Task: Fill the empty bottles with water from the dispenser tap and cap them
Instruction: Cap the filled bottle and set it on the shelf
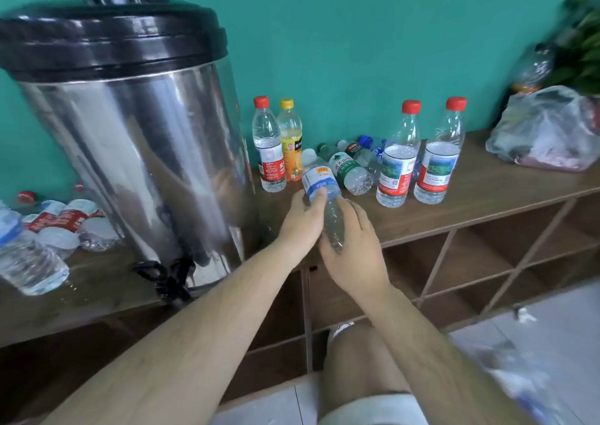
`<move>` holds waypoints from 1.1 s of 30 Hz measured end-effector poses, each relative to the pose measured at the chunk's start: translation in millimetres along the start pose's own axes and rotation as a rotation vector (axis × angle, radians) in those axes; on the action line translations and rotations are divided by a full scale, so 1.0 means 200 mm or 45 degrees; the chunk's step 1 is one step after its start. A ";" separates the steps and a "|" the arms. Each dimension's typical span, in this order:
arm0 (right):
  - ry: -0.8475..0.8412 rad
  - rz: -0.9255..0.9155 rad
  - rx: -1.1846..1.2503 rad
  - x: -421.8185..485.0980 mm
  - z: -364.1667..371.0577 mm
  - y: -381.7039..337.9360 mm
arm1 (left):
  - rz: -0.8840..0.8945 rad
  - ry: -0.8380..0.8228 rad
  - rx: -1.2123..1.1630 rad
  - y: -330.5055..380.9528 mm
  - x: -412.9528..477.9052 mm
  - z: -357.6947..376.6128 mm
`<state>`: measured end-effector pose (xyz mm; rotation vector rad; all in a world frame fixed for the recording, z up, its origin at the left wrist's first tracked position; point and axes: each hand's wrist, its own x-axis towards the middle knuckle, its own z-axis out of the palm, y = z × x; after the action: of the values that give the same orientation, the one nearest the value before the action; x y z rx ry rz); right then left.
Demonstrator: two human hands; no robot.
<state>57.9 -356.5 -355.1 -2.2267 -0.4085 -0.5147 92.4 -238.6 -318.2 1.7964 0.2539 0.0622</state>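
Beside the dispenser (pixel 130 165), tilted bottle (pixel 319 181), held in left grip (pixel 303 222) and right grip (pixel 352 249)

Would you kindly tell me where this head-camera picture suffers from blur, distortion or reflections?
Head view: the wide lens bows the shelf edge and tilts the dispenser; streaky reflections cover its steel wall; blur smears the plant, the plastic bag and the lower-left bottle; the held bottle, gripped by the left hand and right hand, is sharp; lighting is even.
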 end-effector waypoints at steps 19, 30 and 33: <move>-0.386 0.622 0.122 -0.46 0.14 -0.32 | 0.476 0.117 1.310 -0.59 -0.89 -0.67; -0.585 0.192 0.211 -0.52 0.38 -0.29 | 0.397 0.166 1.364 -0.84 -0.76 -0.75; -0.697 0.026 0.249 -0.51 0.37 -0.24 | 0.412 0.157 1.336 -0.86 -0.72 -0.82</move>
<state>-34.1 -281.7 -418.3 -2.1522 -0.6819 0.1553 -101.6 -74.8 -431.7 2.8732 0.0685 0.3152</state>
